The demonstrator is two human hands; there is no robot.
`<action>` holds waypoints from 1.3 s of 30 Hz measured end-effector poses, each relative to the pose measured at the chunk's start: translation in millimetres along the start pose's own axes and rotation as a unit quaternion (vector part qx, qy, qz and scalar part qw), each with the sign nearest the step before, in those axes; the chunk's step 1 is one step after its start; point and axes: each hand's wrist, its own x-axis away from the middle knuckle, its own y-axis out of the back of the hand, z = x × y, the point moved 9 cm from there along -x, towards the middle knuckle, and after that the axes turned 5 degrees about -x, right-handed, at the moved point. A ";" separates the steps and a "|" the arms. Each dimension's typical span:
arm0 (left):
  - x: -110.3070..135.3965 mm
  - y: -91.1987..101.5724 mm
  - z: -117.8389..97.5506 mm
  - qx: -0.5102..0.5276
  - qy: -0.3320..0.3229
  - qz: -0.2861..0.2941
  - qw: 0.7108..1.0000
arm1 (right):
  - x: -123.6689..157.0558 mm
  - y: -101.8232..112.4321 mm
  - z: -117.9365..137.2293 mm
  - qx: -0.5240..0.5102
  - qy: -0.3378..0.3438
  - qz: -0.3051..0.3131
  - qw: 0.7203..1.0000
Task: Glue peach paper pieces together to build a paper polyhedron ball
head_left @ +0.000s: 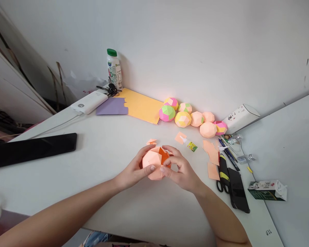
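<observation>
We see the peach paper ball [151, 158] at the centre of our reach, over the tabletop [100, 147], with an opening on its upper right showing a deeper orange inside. Our left hand [138, 167] is clamped round its left side, thumb across the front; our right hand [181, 171] grips the edge beside the opening.

Reckoning from the ball, at eleven o'clock we find a green-capped bottle [115, 72], on which we read a big red "D"; its smaller print is too fine. At ten o'clock, a white power bank [89, 103] bears a round grey mark. Other paper balls [208, 130] cluster from just past twelve to two. A yellow-green packet [192, 146], nearby at two, has lettering too small to read. Farther along two, a white carton [240, 118] carries dark print. At three, beyond the scissors [222, 187] and a black phone [238, 192], a green-and-white carton [266, 193] shows writing we cannot make out. At four, dark handwriting [268, 232] marks the tabletop, illegible to us.
</observation>
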 end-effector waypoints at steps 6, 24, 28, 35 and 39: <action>0.0 -7.1 -3.1 -0.027 -0.003 0.052 0.998 | 3.7 0.5 7.5 0.076 0.019 0.044 0.996; -3.1 -16.6 4.2 -0.068 0.018 0.148 0.987 | 3.4 -13.1 4.3 0.127 0.017 0.124 0.984; -3.1 -16.0 4.9 -0.069 0.020 0.139 0.988 | 3.2 -15.1 3.6 0.122 0.021 0.122 0.985; -3.5 -15.6 -0.4 -0.074 0.022 0.130 0.989 | 2.6 -15.5 4.6 0.112 0.035 0.116 0.986; -2.6 -15.1 -0.6 -0.055 0.036 0.125 0.990 | 1.7 -13.6 3.1 0.113 0.016 0.112 0.987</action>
